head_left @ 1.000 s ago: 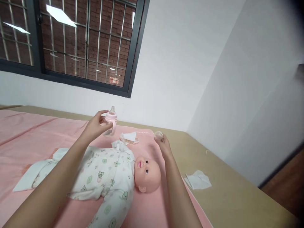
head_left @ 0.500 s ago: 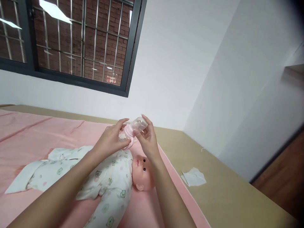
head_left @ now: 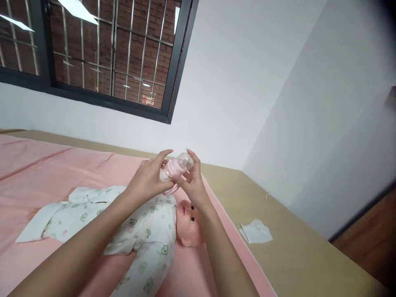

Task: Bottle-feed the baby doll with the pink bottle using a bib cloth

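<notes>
A small baby bottle (head_left: 175, 168) with a pink collar and a clear cap is held between both my hands, tilted, above the doll's chest. My left hand (head_left: 151, 173) grips its lower body and pink handle. Around the capped end and collar are the fingers and thumb of my right hand (head_left: 192, 175). Beneath my arms a baby doll (head_left: 189, 231) lies on its back in a white patterned outfit (head_left: 154, 227), its head to the right. My right forearm hides part of its head.
The doll lies on a pink cloth (head_left: 89, 165) spread over a tan surface (head_left: 222, 185). A crumpled white tissue (head_left: 256, 232) rests to the right of the cloth. Behind are a white wall (head_left: 222, 82) and a barred window (head_left: 111, 53).
The clear cap now sits down against the pink collar, where it was tilted off before. My right hand has closed in on the collar. The view has shifted slightly.
</notes>
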`<state>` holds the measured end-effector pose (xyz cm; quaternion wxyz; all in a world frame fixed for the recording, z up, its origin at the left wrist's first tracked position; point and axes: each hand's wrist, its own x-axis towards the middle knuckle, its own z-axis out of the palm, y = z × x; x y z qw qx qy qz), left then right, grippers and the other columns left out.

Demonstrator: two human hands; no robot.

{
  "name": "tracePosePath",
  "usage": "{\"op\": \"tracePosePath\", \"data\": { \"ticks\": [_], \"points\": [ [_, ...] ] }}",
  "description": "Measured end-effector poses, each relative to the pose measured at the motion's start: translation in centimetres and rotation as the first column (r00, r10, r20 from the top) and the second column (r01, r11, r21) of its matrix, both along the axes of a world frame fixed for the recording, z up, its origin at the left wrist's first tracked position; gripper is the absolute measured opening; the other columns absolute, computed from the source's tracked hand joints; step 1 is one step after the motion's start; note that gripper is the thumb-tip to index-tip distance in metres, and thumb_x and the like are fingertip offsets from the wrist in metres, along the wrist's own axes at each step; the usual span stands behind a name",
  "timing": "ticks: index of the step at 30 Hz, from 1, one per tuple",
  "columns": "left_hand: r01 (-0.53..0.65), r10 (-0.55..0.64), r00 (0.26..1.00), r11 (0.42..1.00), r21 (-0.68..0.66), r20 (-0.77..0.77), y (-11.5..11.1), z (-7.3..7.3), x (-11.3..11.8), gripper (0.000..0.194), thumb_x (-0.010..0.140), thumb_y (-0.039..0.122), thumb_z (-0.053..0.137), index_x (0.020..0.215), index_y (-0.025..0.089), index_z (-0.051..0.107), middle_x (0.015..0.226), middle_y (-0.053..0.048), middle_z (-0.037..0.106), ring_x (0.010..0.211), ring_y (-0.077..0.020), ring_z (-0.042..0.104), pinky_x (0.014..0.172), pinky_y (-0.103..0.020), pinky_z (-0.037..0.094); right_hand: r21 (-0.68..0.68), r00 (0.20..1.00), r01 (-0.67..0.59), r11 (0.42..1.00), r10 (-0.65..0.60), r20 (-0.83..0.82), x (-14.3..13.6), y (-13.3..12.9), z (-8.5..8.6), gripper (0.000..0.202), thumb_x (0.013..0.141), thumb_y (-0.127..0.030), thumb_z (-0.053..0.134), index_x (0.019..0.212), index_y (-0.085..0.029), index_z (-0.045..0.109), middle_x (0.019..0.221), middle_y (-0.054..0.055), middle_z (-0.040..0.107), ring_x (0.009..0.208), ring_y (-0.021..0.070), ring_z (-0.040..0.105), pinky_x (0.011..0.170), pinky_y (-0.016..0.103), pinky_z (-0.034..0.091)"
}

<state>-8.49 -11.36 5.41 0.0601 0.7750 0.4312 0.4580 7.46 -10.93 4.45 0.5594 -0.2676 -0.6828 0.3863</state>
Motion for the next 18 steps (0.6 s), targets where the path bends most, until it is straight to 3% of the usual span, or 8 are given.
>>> {"op": "tracePosePath", "data": {
  "ticks": [3,7,10,12,15,18],
  "points": [
    [-0.020,0.020,0.999,1.000,0.013,-0.044,0.2,-0.4,0.4,0.069,0.071,0.029,0.065,0.135,0.020,0.039,0.109,-0.008,0.067,0.099,-0.0286,0.061,0.093,-0.045,0.041,-0.034,0.999,0.029,0.999,-0.029,-0.022,-0.3,0.1,-0.3,0.084,0.068,-0.040,0.076,0.136,-0.038,0.027,0.124,0.004,0.051,0.102,0.0189,0.060,0.078,0.033,0.057],
    [0.034,-0.031,0.994,0.999,0.028,-0.108,-0.4,-0.6,0.6,0.072,0.079,0.039,0.062,0.142,0.020,0.031,0.129,-0.012,0.058,0.118,-0.0332,0.051,0.098,-0.049,0.038,0.039,0.982,0.191,0.981,-0.191,-0.009,1.1,0.9,0.1,0.072,0.069,-0.038,0.074,0.130,-0.034,0.037,0.116,0.003,0.055,0.090,0.0157,0.062,0.073,0.029,0.055],
    [0.126,-0.118,0.986,0.990,0.059,-0.119,-2.6,0.4,0.6,0.062,0.084,0.037,0.059,0.140,0.027,0.036,0.136,-0.007,0.053,0.125,-0.0307,0.047,0.101,-0.046,0.039,0.125,0.927,0.374,0.919,-0.373,-0.028,3.8,2.3,0.3,0.069,0.070,-0.037,0.073,0.130,-0.032,0.038,0.116,0.004,0.056,0.091,0.0156,0.061,0.076,0.028,0.053],
    [0.251,-0.244,0.963,0.967,0.053,-0.115,-4.8,1.1,0.8,0.046,0.087,0.034,0.055,0.133,0.030,0.045,0.132,-0.003,0.057,0.120,-0.0257,0.052,0.099,-0.041,0.044,0.168,0.866,0.495,0.852,-0.500,-0.013,6.2,3.7,-0.3,0.067,0.069,-0.036,0.071,0.129,-0.029,0.041,0.114,0.004,0.058,0.093,0.0165,0.060,0.081,0.029,0.050],
    [0.494,-0.478,0.853,0.869,0.028,-0.209,-8.2,0.5,1.6,0.034,0.088,0.031,0.054,0.122,0.032,0.055,0.118,-0.001,0.065,0.106,-0.0215,0.061,0.091,-0.035,0.052,0.174,0.738,0.646,0.743,-0.666,0.106,9.8,6.2,-2.5,0.064,0.069,-0.036,0.068,0.128,-0.027,0.046,0.105,0.003,0.062,0.088,0.0172,0.059,0.084,0.032,0.048],
    [0.706,-0.615,0.678,0.698,0.123,-0.403,-9.6,-3.0,3.5,0.039,0.085,0.042,0.056,0.124,0.040,0.055,0.112,0.000,0.067,0.099,-0.0215,0.064,0.084,-0.035,0.056,0.163,0.581,0.770,0.617,-0.783,0.221,12.6,8.1,-5.6,0.061,0.067,-0.036,0.065,0.126,-0.024,0.050,0.109,0.005,0.062,0.089,0.0193,0.058,0.086,0.034,0.046]
  ]
}}
